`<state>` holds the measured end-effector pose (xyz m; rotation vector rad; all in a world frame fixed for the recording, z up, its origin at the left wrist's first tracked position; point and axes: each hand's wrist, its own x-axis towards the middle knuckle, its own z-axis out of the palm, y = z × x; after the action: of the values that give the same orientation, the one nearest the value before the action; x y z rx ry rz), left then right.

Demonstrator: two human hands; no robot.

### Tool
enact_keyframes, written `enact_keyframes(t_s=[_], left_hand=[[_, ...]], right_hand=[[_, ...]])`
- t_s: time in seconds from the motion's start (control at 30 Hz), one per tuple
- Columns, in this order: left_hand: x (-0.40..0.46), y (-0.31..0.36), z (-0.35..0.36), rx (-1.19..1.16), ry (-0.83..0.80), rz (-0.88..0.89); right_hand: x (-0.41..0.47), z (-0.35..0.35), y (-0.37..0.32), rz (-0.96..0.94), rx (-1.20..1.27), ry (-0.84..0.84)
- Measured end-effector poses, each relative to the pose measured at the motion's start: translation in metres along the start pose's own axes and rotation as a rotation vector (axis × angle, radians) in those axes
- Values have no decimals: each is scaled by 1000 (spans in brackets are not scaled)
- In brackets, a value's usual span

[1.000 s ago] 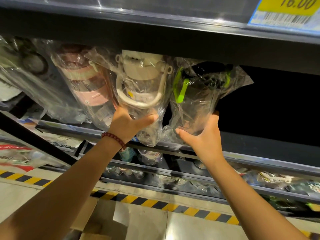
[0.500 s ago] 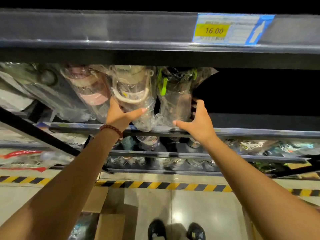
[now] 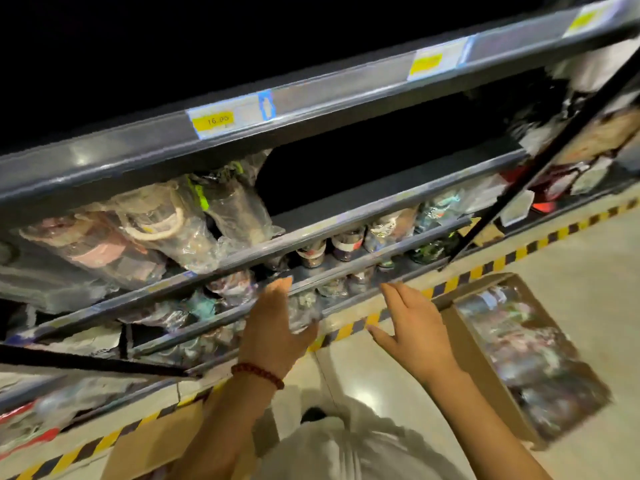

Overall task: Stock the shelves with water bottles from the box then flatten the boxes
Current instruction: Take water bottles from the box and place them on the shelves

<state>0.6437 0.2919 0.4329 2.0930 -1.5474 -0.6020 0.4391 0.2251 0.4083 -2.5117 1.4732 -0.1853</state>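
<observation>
**Both hands free of the shelf, bottles bagged in place**

The left hand (image 3: 277,327) and the right hand (image 3: 412,327) hang in front of the lower shelf rails with fingers straight and spread, gripping nothing; a red bead bracelet (image 3: 258,374) circles the left wrist. The landmark is the yellow price tag (image 3: 213,120) on the upper shelf edge (image 3: 311,98); directly below it, on the next shelf down, stands the black bottle with green strap (image 3: 230,206), wrapped in clear plastic; just left of that bottle sits the cream-handled bottle (image 3: 162,220), and further left again the pink bottle (image 3: 93,244), both bagged likewise and tilted in the skewed view. To the right of the black bottle the same shelf (image 3: 381,188) is dark and bare. Far below and right of the tag, on the pale floor, lies the open cardboard box (image 3: 485,368), its contents a blur of plastic-wrapped goods; a black-and-yellow hazard stripe (image 3: 491,263) runs along the floor between the box and the shelf base; lower shelves hold more wrapped items, too blurred to name.
</observation>
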Motion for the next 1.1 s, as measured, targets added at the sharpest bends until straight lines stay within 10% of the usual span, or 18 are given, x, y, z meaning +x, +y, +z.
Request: enact_keyframes(t_s=[0.67,1.1], left_hand=[[-62,233,234,511,-657,919],[27,300,302,473,-808,853]], right_hand=[[-284,-31,182,793,61,144],[-244,-24,261,1057,213,173]])
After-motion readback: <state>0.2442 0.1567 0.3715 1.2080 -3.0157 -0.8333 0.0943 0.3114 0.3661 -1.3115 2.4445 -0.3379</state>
